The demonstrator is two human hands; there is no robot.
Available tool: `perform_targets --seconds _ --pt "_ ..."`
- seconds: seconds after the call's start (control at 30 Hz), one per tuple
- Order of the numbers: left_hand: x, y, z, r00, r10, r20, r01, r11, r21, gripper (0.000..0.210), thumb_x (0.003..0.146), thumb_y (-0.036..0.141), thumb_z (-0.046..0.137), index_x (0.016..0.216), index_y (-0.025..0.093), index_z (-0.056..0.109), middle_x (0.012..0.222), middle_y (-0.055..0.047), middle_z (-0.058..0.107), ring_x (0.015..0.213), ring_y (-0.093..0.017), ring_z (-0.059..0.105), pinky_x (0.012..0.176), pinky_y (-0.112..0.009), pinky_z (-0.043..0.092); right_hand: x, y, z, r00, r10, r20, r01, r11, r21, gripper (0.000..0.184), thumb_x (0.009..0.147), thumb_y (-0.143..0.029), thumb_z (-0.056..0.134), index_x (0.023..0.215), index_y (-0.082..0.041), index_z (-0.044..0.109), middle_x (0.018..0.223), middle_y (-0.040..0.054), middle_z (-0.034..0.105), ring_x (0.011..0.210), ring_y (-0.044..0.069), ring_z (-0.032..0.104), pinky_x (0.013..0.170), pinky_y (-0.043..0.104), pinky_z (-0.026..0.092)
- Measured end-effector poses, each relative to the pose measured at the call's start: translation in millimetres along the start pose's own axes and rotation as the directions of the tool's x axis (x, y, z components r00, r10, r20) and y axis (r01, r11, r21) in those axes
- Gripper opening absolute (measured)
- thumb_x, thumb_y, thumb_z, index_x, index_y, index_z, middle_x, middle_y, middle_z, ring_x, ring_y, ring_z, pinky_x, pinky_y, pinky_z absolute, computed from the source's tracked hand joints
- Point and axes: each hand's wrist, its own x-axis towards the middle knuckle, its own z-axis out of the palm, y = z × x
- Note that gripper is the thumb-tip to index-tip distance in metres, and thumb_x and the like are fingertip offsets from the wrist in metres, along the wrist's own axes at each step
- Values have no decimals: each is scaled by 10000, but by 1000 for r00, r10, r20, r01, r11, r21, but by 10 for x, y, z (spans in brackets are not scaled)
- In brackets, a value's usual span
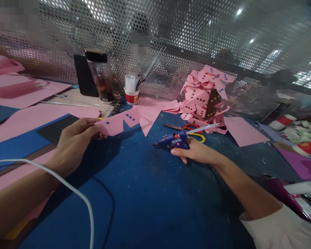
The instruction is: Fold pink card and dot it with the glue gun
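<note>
Pinched in my left hand [76, 140] is a pink paper cutout [114, 126] with small dark blue squares on it. It is raised above the blue tabletop [150, 200], its notched edge facing down. My right hand [197, 151] is wrapped round a blue glue gun [171, 141], whose nozzle points left toward the cutout but stays apart from it. A clear glue stick [203, 128] sticks out of the gun's back. Just behind the gun lie scissors [199, 135] with red and yellow handles, partly hidden by it.
Behind stands a heap of pink cutouts [197, 97] with dark squares. A paper cup [132, 96], a dark-lidded jar [102, 79] and a perforated metal screen [171, 41] line the back. A white cable [77, 193] arches over my left forearm. At right lies a purple tool [292, 195].
</note>
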Motion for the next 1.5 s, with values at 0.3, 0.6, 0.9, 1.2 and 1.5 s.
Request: perform_targets --seconds 0.3,0.6,0.9,1.2,1.5 --pt "-4 -6 -24 1000 -8 10 9 1000 0 211 704 252 750 908 197 742 815 23 697 713 -107 605 692 -203 466 -14 -35 -9 1000 15 -3 -15 1000 -28 377 893 -484 659 674 -186 588 535 -14 605 557 129 595 630 267 462" --pt "-1 -1 -13 1000 5 18 -5 1000 -4 211 726 256 747 926 188 740 812 15 691 713 -117 598 693 -219 463 -26 -69 2 1000 19 -7 -19 997 -68 346 899 -478 638 712 -189 600 544 -10 618 564 139 604 627 272 462" --pt "-1 -5 -28 1000 -1 29 1 1000 1 220 739 270 752 943 188 735 823 17 694 715 -111 606 698 -213 466 -16 -44 5 999 33 -26 -35 994 -106 387 906 -504 632 680 -193 591 550 -4 631 584 146 616 657 284 464" --pt "-2 -2 -33 1000 6 22 -5 1000 -10 218 727 273 758 929 195 731 805 24 696 711 -119 613 697 -221 478 1 -9 25 999 13 -50 -11 1000 21 428 890 -527 646 630 -192 593 541 -4 609 599 142 606 670 281 468" --pt "-27 10 -27 996 49 68 -52 998 41 261 766 341 740 976 188 716 776 19 695 701 -127 618 694 -230 488 12 -43 134 992 -58 -109 71 990 121 365 892 -497 662 716 -179 630 549 -17 607 579 129 578 678 277 473"
